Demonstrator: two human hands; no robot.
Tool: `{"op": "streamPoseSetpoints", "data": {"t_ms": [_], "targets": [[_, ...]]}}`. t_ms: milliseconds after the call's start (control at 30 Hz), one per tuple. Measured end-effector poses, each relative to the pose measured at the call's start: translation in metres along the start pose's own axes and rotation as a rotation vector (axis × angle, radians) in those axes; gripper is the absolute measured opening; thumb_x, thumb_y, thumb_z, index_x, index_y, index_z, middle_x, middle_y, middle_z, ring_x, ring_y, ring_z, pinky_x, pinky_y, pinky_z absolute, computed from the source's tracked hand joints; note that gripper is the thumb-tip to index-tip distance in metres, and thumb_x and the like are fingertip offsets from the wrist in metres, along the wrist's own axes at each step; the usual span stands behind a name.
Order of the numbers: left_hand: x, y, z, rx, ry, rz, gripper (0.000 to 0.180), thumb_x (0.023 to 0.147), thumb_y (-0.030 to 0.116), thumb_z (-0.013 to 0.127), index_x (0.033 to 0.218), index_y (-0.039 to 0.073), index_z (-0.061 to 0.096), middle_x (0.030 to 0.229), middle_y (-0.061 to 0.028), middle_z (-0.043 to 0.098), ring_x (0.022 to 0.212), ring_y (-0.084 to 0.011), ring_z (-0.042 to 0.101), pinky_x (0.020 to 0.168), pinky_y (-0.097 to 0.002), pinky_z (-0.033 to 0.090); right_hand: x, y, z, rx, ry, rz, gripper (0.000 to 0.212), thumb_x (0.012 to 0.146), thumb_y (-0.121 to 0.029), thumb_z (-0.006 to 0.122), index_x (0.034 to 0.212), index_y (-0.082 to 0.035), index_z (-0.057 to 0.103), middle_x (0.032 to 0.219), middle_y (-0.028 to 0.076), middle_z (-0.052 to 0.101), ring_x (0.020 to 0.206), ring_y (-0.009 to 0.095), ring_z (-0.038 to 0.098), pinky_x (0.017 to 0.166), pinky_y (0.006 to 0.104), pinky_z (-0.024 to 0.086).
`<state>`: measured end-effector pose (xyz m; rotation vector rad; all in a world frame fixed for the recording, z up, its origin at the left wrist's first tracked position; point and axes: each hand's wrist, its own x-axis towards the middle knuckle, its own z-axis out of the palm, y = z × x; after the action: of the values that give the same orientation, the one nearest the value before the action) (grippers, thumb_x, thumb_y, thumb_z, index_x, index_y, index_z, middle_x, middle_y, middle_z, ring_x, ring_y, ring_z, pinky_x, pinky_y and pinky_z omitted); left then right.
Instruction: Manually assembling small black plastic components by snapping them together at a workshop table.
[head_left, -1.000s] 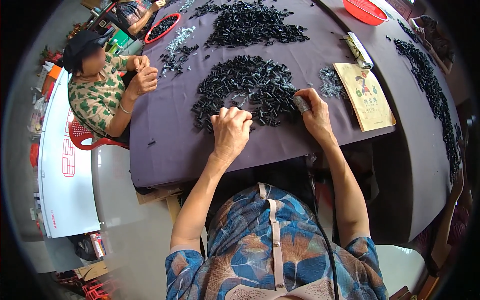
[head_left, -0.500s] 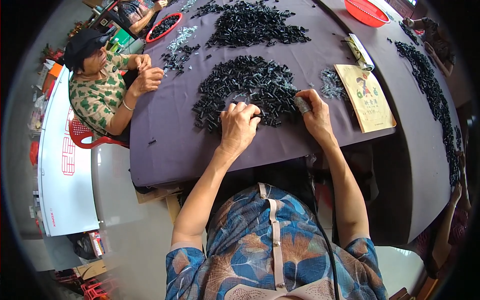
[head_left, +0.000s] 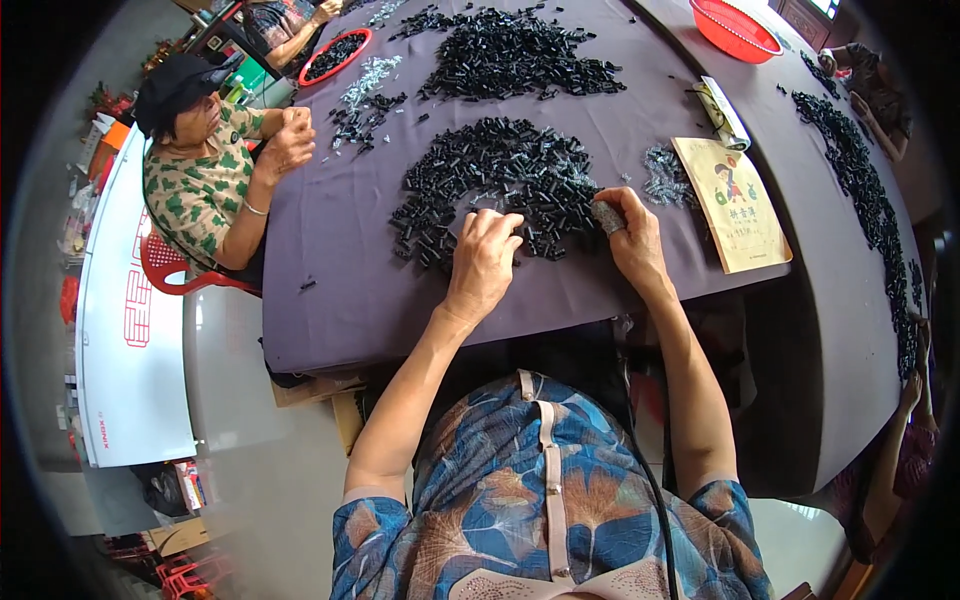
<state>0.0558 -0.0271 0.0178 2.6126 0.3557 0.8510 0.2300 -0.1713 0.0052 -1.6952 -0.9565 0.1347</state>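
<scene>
Black tubes [head_left: 465, 155] lie heaped, plenty left; right of them, fewer clear pieces [head_left: 664, 180]. Left hand [head_left: 482, 260] and right hand [head_left: 636, 243]: grips unclear.

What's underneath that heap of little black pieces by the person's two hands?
Purplish-grey tablecloth shows around the edges of the heap of black pieces. Directly beneath, the pieces cover everything, so whether anything else lies there can't be seen.

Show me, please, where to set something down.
Cloth is bare left of near pile and left hand, save one stray piece; a narrow strip fronts the far pile. Crowded: right side, with right hand, clear bits and booklet.
</scene>
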Motion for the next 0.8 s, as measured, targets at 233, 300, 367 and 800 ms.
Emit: {"op": "streamPoseSetpoints", "data": {"t_ms": [233, 300, 367, 800], "targets": [[-0.005, 0.006, -0.006, -0.219, 0.136, -0.113, 0.020, 0.083, 0.000, 0.065, 0.102, 0.004, 0.065, 0.094, -0.0104, 0.055, 0.091, -0.0283, 0.054, 0.082, -0.0374, 0.046, 0.001, -0.003, -0.002, 0.005, 0.002, -0.022, 0.032, 0.076, 0.012, 0.048, 0.102, -0.002, 0.059, 0.091, 0.018, 0.067, 0.088, 0.032, 0.066, 0.079, 0.0347, 0.050], [-0.007, 0.007, -0.006, -0.333, 0.142, -0.212, 0.019, 0.082, -0.001, 0.065, 0.100, 0.005, 0.065, 0.094, -0.0089, 0.055, 0.087, -0.0254, 0.055, 0.080, -0.0351, 0.047, 0.000, -0.004, -0.002, -0.021, -0.004, -0.016, 0.031, 0.076, 0.012, 0.048, 0.102, -0.002, 0.059, 0.091, 0.018, 0.067, 0.088, 0.033, 0.066, 0.080, 0.0347, 0.050], [-0.008, 0.008, -0.008, -0.362, 0.140, -0.236, 0.018, 0.082, -0.001, 0.065, 0.100, 0.005, 0.064, 0.094, -0.0081, 0.055, 0.086, -0.0228, 0.055, 0.078, -0.0332, 0.047, 0.000, -0.006, -0.002, -0.011, -0.006, -0.011, 0.032, 0.076, 0.012, 0.049, 0.103, -0.002, 0.059, 0.091, 0.018, 0.067, 0.088, 0.033, 0.066, 0.080, 0.0347, 0.050], [-0.012, 0.006, -0.012, -0.588, 0.262, -0.376, 0.019, 0.087, 0.002, 0.066, 0.106, 0.004, 0.067, 0.091, -0.0022, 0.061, 0.071, -0.0068, 0.054, 0.066, -0.0218, 0.046, 0.000, -0.004, -0.002, -0.004, -0.006, -0.006, 0.036, 0.073, 0.014, 0.044, 0.103, -0.002, 0.058, 0.090, 0.018, 0.066, 0.088, 0.031, 0.066, 0.081, 0.0342, 0.050]]}}
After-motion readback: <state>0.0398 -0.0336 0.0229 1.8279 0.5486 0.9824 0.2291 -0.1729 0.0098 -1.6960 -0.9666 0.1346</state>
